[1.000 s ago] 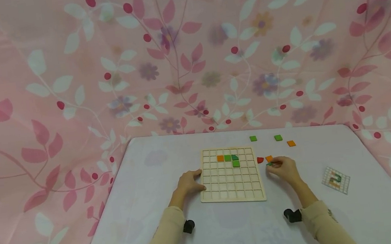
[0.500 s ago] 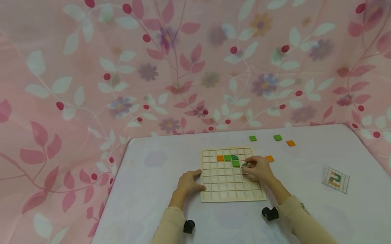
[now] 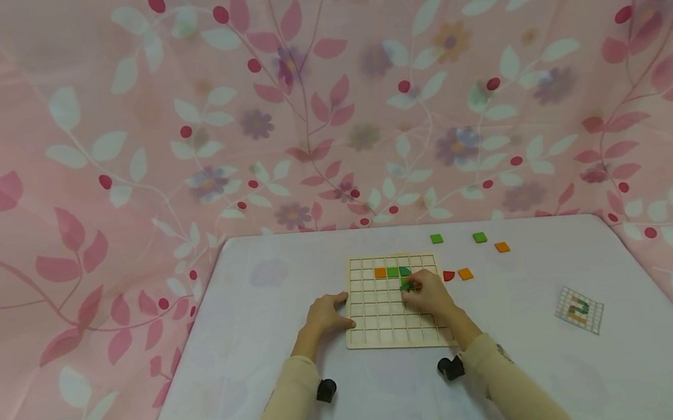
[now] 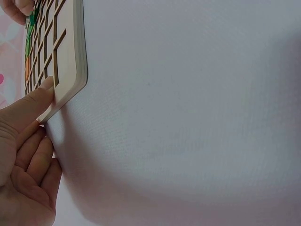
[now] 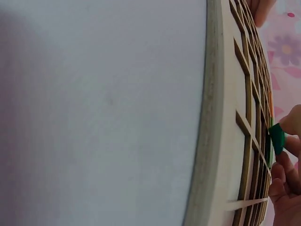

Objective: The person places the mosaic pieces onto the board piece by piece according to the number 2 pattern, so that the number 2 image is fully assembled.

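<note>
A wooden grid board [image 3: 391, 348] lies on the white-covered table. My left hand [image 3: 327, 314] grips its left edge; in the left wrist view the thumb [image 4: 35, 104] lies on top of the frame and the other fingers curl at its side. Over the board, my right hand [image 3: 430, 293] pinches a dark green tile [image 5: 277, 138], tilted close above the grid. An orange tile [image 3: 380, 273], a green tile [image 3: 392, 272] and a dark green tile with a rounded corner [image 3: 404, 271] sit in a row of cells. Fingers and the held tile partly hide the cell below that row's right end.
Right of the board lie a red rounded tile [image 3: 448, 275] and an orange tile [image 3: 466, 274]. Farther back are two green tiles [image 3: 437, 239] and another orange one [image 3: 502, 247]. A small gridded pattern card [image 3: 579, 310] lies at the right. A floral cloth [image 3: 323, 99] hangs behind the table.
My right hand has carried the dark green tile left, from beside the loose tiles to over the board's middle. The red tile shows again. My left hand stays at the board's edge.
</note>
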The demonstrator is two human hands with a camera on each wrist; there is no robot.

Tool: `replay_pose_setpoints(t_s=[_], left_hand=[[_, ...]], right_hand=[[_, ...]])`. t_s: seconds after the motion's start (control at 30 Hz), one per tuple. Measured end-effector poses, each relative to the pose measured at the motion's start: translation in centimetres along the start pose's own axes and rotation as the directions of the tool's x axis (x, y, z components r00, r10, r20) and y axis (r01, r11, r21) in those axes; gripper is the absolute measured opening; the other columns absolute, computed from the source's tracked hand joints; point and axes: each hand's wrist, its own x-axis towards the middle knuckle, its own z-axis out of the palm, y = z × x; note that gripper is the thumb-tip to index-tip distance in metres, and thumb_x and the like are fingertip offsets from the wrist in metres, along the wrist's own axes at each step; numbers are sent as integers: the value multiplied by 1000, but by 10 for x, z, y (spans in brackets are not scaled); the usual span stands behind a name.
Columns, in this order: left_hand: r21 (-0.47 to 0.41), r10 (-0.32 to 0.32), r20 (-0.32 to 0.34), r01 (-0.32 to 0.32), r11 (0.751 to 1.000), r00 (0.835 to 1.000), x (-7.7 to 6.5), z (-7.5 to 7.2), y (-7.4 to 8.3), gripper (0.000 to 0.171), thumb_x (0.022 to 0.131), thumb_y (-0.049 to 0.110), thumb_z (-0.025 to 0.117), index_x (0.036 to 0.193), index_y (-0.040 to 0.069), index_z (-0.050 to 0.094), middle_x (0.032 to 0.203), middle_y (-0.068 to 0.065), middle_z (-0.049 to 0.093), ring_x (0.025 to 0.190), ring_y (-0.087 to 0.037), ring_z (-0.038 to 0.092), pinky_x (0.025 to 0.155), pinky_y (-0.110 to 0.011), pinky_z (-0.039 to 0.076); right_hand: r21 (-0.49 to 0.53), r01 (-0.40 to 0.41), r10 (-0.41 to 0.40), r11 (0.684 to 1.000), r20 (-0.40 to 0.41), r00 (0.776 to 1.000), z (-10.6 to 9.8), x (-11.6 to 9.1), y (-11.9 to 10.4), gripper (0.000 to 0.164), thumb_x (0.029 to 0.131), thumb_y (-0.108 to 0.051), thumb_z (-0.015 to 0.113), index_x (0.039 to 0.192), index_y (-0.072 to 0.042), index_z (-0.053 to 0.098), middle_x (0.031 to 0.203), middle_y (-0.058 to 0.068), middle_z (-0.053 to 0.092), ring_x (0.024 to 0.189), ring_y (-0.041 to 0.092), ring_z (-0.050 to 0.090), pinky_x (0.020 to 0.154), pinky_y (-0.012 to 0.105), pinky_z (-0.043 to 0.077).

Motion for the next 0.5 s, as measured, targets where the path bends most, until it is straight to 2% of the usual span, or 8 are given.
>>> replay_pose_setpoints(t_s=[0.13, 0.27, 0.5], left_hand=[[-3, 2, 1, -2, 1000, 1000, 0, 0, 0, 74, 66, 22, 85, 132, 10, 55, 135, -11, 53, 125, -35, 47, 104, -46, 38], [6, 6, 1, -6, 1000, 1000, 0, 0, 1, 73, 66, 22, 85, 132, 9, 55, 135, -11, 53, 125, -35, 47, 103, -46, 38], [4, 7, -6, -7, 1000, 1000, -3, -3, 4, 73, 66, 21, 86, 131, 8, 56, 133, -15, 55, 124, -37, 48, 103, -47, 39]], right_hand=[[-44, 129, -126, 991, 57, 990, -1, -5, 4, 18, 74, 0, 70, 90, 7, 72, 88, 19, 61, 80, 29, 55, 69, 38, 47], [-100, 122, -112, 988, 96, 989, -4, -10, 1, 20, 80, -4, 71, 98, 6, 72, 99, 20, 59, 90, 33, 51, 75, 43, 44], [-143, 91, -73, 986, 121, 990, -5, -14, -2, 22, 82, -8, 71, 101, 3, 72, 107, 17, 60, 97, 35, 49, 80, 47, 46]])
